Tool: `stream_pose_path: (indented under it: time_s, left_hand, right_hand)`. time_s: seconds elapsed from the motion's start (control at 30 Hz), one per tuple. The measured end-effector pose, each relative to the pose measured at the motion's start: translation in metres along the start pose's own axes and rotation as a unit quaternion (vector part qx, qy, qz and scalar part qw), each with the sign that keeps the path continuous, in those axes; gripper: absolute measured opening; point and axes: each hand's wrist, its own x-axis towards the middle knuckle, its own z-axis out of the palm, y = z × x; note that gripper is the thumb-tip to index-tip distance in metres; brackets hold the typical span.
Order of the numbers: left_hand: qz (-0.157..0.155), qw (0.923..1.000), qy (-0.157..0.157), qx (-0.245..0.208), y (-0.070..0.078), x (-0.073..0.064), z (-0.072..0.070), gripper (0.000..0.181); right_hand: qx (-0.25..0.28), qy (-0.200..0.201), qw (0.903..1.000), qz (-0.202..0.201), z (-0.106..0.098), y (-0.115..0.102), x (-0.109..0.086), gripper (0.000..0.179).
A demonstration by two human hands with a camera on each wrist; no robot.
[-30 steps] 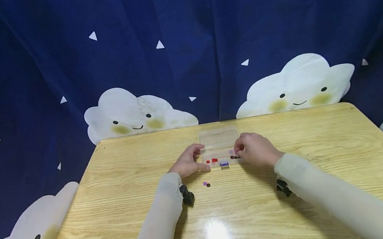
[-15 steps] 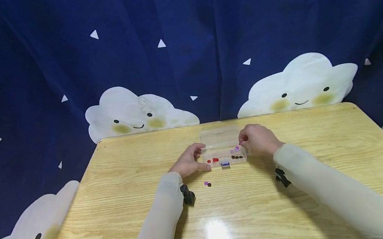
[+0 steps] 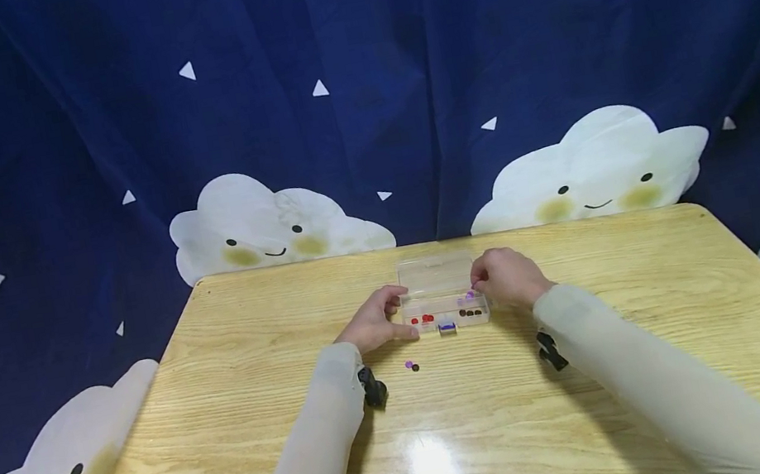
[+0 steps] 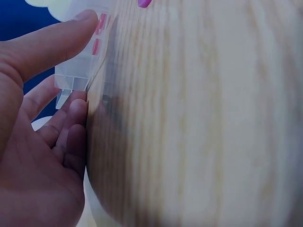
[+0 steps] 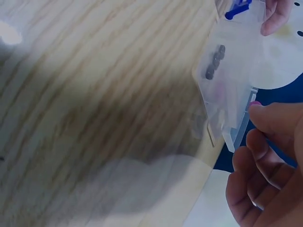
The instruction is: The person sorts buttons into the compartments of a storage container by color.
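Note:
A clear plastic box (image 3: 443, 323) stands on the table with its lid (image 3: 435, 271) raised at the back. My left hand (image 3: 377, 321) grips its left end, thumb at the front and fingers behind. Red beads (image 3: 427, 319) lie in the front left of the box, dark beads (image 5: 216, 62) in the front right and purple beads (image 3: 469, 295) behind those. At the box's right end, my right hand (image 3: 509, 279) pinches a small pink-purple bead (image 5: 254, 103) between thumb and finger, close over the back right compartment. The thumb hides most of this bead.
One purple bead (image 3: 409, 365) and one dark bead (image 3: 415, 368) lie together on the wooden table (image 3: 268, 423) in front of the box. A blue clasp (image 3: 447, 328) sits at the box's front. Behind the table's far edge hangs a dark blue curtain (image 3: 370, 88).
My right hand has drawn back to the right from over the box, uncovering the dark beads and its right end, then shifted slightly left. My left hand has stayed on the box.

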Motion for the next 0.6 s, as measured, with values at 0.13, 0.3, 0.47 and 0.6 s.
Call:
stream_pose_path:
  time_s: [0.13, 0.3, 0.47, 0.6]
  left_hand:
    - [0.002, 1.0000, 0.003, 0.002, -0.0006, 0.0003, 0.0004, 0.076]
    - [0.000, 1.0000, 0.006, 0.005, -0.0019, 0.0011, 0.0010, 0.076]
    - [0.003, 1.0000, 0.004, 0.005, -0.0019, 0.0006, 0.0009, 0.076]
    - [0.004, 1.0000, 0.002, 0.004, -0.0017, 0.0003, 0.0007, 0.076]
  right_hand:
    - [0.002, -0.003, 1.0000, -0.001, 0.0028, -0.0001, 0.0009, 0.007]
    - [0.002, -0.014, 0.9999, 0.007, 0.0050, 0.0000, 0.0018, 0.007]
    - [0.005, -0.020, 0.9997, 0.010, 0.0059, 0.0006, 0.0012, 0.008]
    - [0.007, -0.022, 0.9997, 0.009, 0.0069, 0.0006, 0.0019, 0.010]
